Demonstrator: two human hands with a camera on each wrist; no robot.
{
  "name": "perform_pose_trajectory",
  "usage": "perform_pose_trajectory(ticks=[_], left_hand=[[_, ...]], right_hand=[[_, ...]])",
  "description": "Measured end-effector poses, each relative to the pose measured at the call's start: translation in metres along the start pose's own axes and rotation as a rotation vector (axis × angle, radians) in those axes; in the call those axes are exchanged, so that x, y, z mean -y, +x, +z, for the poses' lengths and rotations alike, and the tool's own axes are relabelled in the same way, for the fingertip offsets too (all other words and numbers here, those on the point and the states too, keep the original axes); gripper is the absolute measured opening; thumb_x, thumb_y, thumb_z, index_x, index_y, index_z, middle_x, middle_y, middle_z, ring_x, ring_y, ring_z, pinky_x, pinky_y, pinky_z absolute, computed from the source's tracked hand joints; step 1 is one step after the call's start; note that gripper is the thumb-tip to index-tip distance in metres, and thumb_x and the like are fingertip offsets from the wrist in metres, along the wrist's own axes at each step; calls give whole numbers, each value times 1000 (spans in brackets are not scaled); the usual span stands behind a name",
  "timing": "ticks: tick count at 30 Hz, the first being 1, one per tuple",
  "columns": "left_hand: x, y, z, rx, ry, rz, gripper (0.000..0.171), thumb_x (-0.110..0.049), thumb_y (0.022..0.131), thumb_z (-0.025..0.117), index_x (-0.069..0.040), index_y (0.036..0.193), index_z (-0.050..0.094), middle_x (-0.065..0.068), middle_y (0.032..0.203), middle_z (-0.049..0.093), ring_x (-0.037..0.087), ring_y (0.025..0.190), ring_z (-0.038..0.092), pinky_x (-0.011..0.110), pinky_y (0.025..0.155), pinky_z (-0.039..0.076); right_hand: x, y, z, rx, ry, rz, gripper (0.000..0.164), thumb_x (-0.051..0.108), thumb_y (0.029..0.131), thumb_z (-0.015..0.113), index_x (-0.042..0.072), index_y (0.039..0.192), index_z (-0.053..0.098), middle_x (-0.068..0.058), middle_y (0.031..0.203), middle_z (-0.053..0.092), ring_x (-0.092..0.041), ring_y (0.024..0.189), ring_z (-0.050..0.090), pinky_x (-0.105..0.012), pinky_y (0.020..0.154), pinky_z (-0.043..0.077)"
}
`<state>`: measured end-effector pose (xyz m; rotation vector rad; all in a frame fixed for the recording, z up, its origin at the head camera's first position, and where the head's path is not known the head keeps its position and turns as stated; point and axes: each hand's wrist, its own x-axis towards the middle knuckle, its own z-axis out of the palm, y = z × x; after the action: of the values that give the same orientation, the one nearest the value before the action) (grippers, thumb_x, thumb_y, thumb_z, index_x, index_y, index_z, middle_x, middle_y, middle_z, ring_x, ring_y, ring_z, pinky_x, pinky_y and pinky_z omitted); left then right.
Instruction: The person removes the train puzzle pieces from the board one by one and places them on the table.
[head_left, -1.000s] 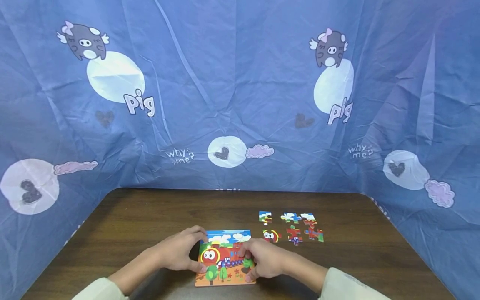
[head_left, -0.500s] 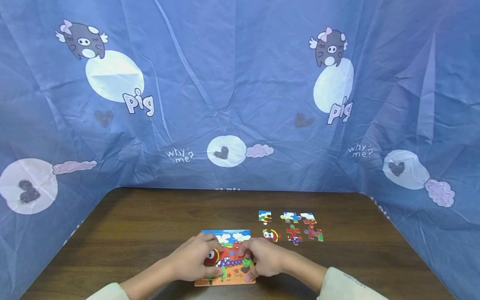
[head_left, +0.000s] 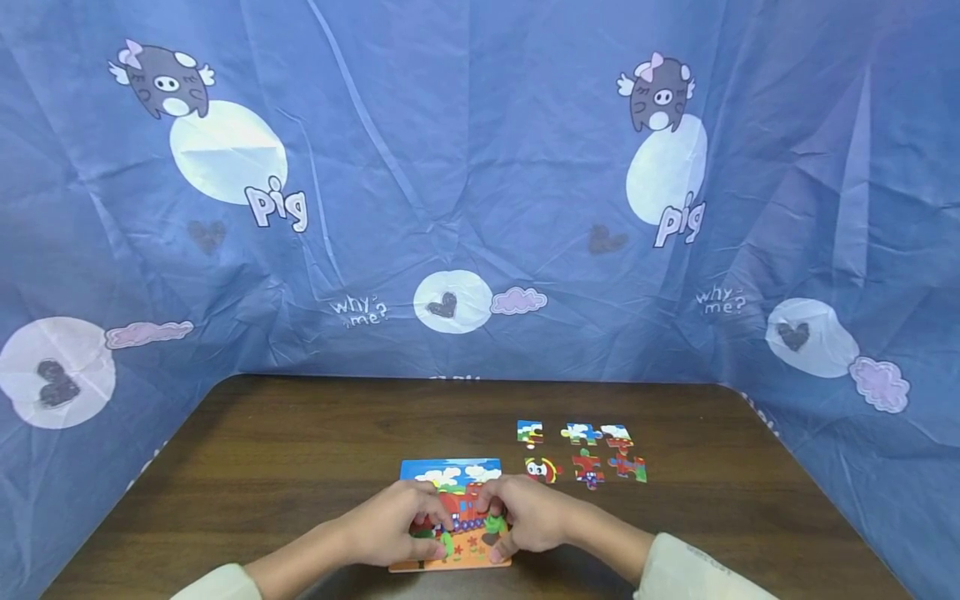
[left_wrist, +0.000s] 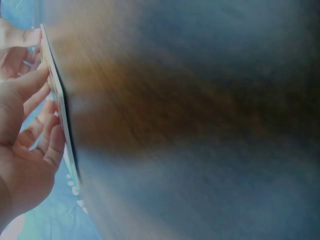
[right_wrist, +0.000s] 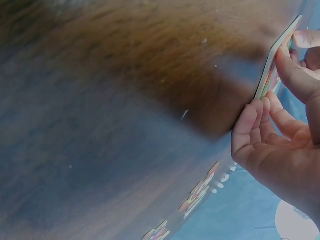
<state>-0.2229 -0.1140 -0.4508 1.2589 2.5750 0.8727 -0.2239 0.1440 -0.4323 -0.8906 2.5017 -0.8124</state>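
A flat jigsaw puzzle [head_left: 459,472] with a red cartoon train, clouds, trees and orange ground lies near the table's front edge. My left hand [head_left: 393,523] is over its left half, fingers bent and thumb extended onto the picture, hiding the train's face. In the left wrist view, these fingertips [left_wrist: 54,141] are against the puzzle's face; whether they pinch a piece I cannot tell. My right hand [head_left: 534,518] holds the right side, thumb low on the picture and index finger curled near the red carriage. Its other fingers [right_wrist: 245,125] wrap past the edge down to the table.
Several loose jigsaw pieces lie in two rows right of the puzzle, including one with the train's eyes [head_left: 540,470] and a cloud piece [head_left: 580,434]. The dark wooden table [head_left: 322,425] has rounded far corners. Blue printed cloth [head_left: 465,183] hangs close behind and on both sides.
My left hand has moved right, from the puzzle's left edge onto its picture, and its fingers have then bent closer to the thumb. My right hand stays in place; the loose pieces have not moved.
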Motion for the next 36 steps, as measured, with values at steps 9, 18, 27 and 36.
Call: perform_pose_trajectory(ticks=[9, 18, 27, 36], left_hand=[[-1, 1, -1, 6, -7, -8, 17, -24, 84, 85, -18, 98, 78, -13, 84, 57, 2, 75, 51, 19, 66, 45], [-3, 1, -3, 17, 12, -12, 16, -23, 84, 84, -17, 98, 78, -13, 86, 59, 1, 76, 52, 19, 67, 46], [-3, 1, -1, 11, -2, -14, 17, -23, 84, 85, -15, 98, 78, -13, 84, 58, 1, 75, 51, 18, 67, 46], [-3, 1, -1, 15, -37, -35, 18, -22, 85, 85, -15, 100, 78, -13, 85, 58, 2, 76, 53, 19, 68, 47]], right_hand=[[-2, 2, -1, 10, 50, -7, 46, 9, 72, 93, 12, 103, 59, 2, 88, 55, -7, 74, 49, -21, 68, 45], [-1, 1, 0, -2, 89, -5, 48, 6, 73, 91, 12, 103, 54, 0, 85, 54, -6, 69, 48, -21, 64, 43], [-5, -4, -7, 4, 135, -26, 50, 0, 70, 92, 11, 102, 55, -1, 82, 53, -5, 64, 48, -20, 59, 44], [-18, -15, -14, 24, 278, -1, 37, -8, 80, 81, 8, 106, 59, -5, 89, 55, -8, 64, 50, -21, 60, 46]])
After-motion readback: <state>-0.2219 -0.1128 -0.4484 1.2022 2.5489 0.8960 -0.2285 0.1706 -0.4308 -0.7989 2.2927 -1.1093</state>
